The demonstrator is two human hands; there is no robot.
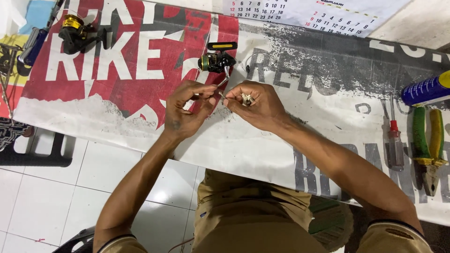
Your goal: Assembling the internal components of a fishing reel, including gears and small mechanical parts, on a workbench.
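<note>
My left hand (185,110) and my right hand (255,105) meet over a printed banner sheet (140,70) spread on the floor. The fingertips of both hands pinch a small thin metal part (220,95) between them. A small pale metal piece (247,99) rests in the fingers of my right hand. Just beyond the hands lies a black and gold fishing reel (216,61) with a yellow-marked handle, its stem pointing at the fingers.
A second black and gold reel (75,33) lies at the far left. At the right edge lie a blue spray can (426,90), green and yellow pliers (429,145) and a red-collared screwdriver (395,140). A calendar (318,14) lies at the top. White floor tiles (56,197) show below.
</note>
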